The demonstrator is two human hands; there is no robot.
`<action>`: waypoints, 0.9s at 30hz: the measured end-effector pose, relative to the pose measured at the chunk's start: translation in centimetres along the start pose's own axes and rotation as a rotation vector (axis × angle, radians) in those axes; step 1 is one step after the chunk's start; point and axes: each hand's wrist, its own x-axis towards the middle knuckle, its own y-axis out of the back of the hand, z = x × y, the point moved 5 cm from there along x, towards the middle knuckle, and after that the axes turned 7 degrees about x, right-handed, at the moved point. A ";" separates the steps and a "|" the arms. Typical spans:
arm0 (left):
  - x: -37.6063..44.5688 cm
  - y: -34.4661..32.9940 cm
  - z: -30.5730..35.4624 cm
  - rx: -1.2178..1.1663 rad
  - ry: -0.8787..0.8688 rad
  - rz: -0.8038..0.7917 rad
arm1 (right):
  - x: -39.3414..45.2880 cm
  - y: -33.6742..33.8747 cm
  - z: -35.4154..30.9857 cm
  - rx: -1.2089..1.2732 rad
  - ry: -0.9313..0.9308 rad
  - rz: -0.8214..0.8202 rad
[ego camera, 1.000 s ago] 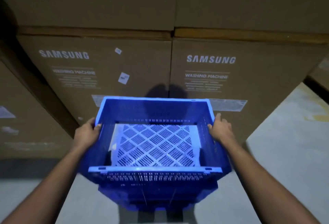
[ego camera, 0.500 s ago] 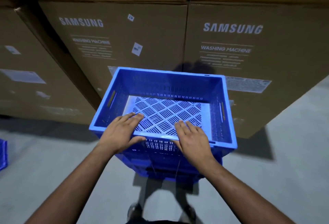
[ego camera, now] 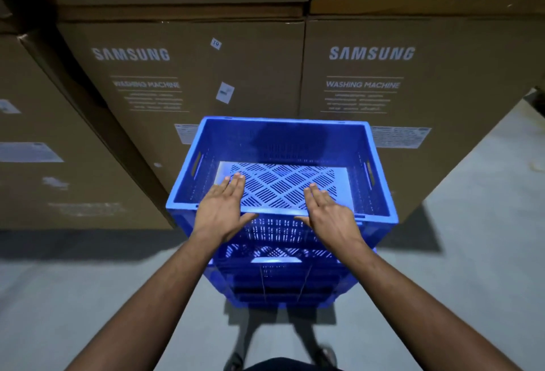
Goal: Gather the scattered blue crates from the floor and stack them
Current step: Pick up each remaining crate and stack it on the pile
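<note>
Both hands, left and right, lie flat, fingers straight, gripping nothing, on the top crate's near rim.

Bare forearms, dark garment, sandals on feet.

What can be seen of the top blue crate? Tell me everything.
The top blue crate is an open rectangular box of what looks like moulded plastic, with slotted walls, a handle slot in each side wall and a paler bottom of diagonal slat patterns. It holds nothing and sits upright and level on a stack of more blue crates, in front of Samsung washing machine cartons. The left hand and right hand lie with straight fingers over its near rim.
</note>
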 end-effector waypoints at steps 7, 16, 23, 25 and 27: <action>0.0 0.5 2.2 -0.062 0.138 -0.058 | 2.0 1.2 2.2 0.061 0.043 -0.035; -2.0 1.3 1.7 -0.012 0.158 -0.065 | -0.4 0.3 0.9 0.000 0.046 -0.067; -1.6 1.4 2.6 -0.048 0.187 -0.093 | 0.2 1.5 1.7 -0.073 -0.014 -0.095; -1.2 1.4 1.8 -0.019 0.163 -0.105 | -0.1 0.8 1.1 -0.065 -0.049 -0.099; -1.3 1.6 1.7 0.011 0.151 -0.109 | -0.7 0.2 1.1 -0.067 -0.053 -0.092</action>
